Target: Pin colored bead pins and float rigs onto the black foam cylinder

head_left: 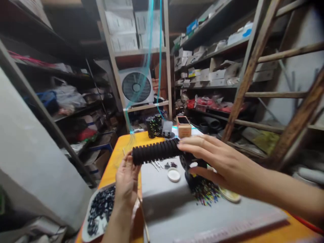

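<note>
A black ribbed cylinder [155, 152], like a row of discs pressed together, lies level above the work surface. My left hand [128, 175] grips its left end between thumb and fingers. At its right end my right hand [211, 157] has long, outstretched fingers, with the fingertips touching the top and the thumb apart below. Under that hand is a dark round piece with holes [186, 162], partly hidden by the fingers. Below it many small pieces with coloured tips [206, 192] are spread beside a dark holder. A small white round lid [173, 174] lies nearby.
A white tray of small black parts [87, 233] stands at the left on the yellow table [111, 158]. Black cylinders [151, 127] and a cardboard box [184, 127] stand at the back. Behind are a fan [136, 87] and shelves; a wooden ladder [240, 92] leans right.
</note>
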A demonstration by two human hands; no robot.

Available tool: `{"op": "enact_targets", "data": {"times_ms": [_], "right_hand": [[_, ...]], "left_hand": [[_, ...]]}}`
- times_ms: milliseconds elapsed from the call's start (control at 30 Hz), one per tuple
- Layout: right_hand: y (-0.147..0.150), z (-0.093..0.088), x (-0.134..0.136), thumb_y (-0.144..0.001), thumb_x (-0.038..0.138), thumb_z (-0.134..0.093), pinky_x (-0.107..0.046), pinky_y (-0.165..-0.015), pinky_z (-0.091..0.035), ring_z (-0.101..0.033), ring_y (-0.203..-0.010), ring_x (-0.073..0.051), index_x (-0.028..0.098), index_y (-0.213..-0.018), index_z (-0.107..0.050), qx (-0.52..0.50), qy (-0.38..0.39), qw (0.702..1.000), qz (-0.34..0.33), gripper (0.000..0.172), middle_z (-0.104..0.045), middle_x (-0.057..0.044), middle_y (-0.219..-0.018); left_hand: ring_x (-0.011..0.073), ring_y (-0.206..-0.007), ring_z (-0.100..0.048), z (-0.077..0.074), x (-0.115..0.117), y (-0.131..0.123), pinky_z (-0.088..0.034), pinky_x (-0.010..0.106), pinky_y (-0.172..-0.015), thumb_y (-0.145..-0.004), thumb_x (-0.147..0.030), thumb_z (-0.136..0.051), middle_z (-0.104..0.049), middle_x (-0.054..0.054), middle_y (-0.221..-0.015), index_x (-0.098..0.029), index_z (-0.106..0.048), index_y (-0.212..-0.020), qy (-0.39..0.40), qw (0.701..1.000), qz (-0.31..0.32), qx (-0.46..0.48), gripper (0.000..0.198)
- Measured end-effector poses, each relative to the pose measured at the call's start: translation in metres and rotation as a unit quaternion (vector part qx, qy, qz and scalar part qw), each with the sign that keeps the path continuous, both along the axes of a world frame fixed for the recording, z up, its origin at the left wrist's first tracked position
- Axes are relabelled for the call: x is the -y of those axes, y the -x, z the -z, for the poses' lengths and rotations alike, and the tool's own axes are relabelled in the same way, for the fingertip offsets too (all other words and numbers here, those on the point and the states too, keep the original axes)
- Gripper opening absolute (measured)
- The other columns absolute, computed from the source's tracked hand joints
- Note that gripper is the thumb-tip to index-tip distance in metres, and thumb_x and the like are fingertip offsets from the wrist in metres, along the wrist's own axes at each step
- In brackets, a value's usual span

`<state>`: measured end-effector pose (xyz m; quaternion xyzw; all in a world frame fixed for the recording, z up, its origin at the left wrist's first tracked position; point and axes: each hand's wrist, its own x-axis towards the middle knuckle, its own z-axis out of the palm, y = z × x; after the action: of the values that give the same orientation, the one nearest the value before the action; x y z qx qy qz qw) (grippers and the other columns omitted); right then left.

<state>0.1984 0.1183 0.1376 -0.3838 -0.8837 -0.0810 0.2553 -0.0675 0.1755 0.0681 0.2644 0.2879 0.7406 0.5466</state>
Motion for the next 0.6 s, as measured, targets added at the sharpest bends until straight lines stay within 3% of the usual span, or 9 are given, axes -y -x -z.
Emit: {"op": "enact_targets", "data": {"times_ms": [67,133,233,333,433,600], "right_hand": [[-0.019,0.025,0.033,-0.100,0.027,-0.048,-0.037,-0.083,-0.055,-0.063,-0.102,-0.022,0.026,-0.111,-0.067,-0.003,0.006,1.000,0.029,0.022,-0.069,-0.007,-0.109],[-0.041,0.060,0.058,-0.097,0.029,-0.051,-0.034,-0.065,-0.055,-0.063,-0.079,-0.021,0.026,-0.085,-0.068,0.007,0.044,0.996,0.078,0.021,-0.068,-0.005,-0.088],[-0.064,0.118,0.073,-0.096,0.031,-0.053,-0.034,-0.063,-0.056,-0.065,-0.076,-0.020,0.026,-0.081,-0.070,-0.006,0.075,0.986,0.152,0.023,-0.066,-0.005,-0.082],[-0.065,0.157,0.068,-0.096,0.036,-0.055,-0.042,-0.069,-0.057,-0.065,-0.083,-0.025,0.026,-0.095,-0.073,-0.047,0.042,0.973,0.222,0.021,-0.067,-0.007,-0.087],[-0.051,0.169,0.057,-0.100,0.035,-0.050,-0.046,-0.072,-0.056,-0.065,-0.086,-0.028,0.024,-0.098,-0.073,-0.061,0.029,0.967,0.244,0.025,-0.066,-0.009,-0.089],[-0.040,0.168,0.049,-0.100,0.033,-0.049,-0.042,-0.071,-0.056,-0.066,-0.086,-0.027,0.024,-0.092,-0.068,-0.063,0.017,0.967,0.248,0.023,-0.066,-0.009,-0.091]], "left_hand": [[0.0095,-0.083,-0.074,-0.002,0.002,-0.001,-0.062,0.016,-0.078,-0.090,-0.023,-0.071,-0.080,0.002,-0.098,-0.018,-0.075,-0.098,0.008,1.000,-0.007,-0.003,0.011],[0.0103,-0.087,-0.074,-0.004,0.004,-0.002,-0.062,0.017,-0.080,-0.093,-0.020,-0.066,-0.079,0.003,-0.101,-0.017,-0.075,-0.100,0.010,1.000,-0.016,-0.009,0.012],[0.0107,-0.087,-0.074,-0.006,0.005,-0.005,-0.062,0.019,-0.084,-0.096,-0.018,-0.060,-0.078,0.005,-0.105,-0.017,-0.075,-0.104,0.011,0.999,-0.031,-0.020,0.017],[0.0112,-0.085,-0.074,-0.007,0.005,-0.005,-0.063,0.022,-0.084,-0.097,-0.018,-0.057,-0.078,0.007,-0.104,-0.015,-0.075,-0.106,0.009,0.999,-0.043,-0.032,0.020],[0.0122,-0.087,-0.075,-0.007,0.006,-0.005,-0.063,0.023,-0.083,-0.096,-0.017,-0.057,-0.079,0.008,-0.103,-0.014,-0.075,-0.104,0.009,0.998,-0.053,-0.042,0.020],[0.0134,-0.090,-0.075,-0.004,0.008,-0.004,-0.063,0.024,-0.084,-0.095,-0.018,-0.060,-0.078,0.008,-0.106,-0.015,-0.075,-0.107,0.008,0.997,-0.057,-0.055,0.020]]}}
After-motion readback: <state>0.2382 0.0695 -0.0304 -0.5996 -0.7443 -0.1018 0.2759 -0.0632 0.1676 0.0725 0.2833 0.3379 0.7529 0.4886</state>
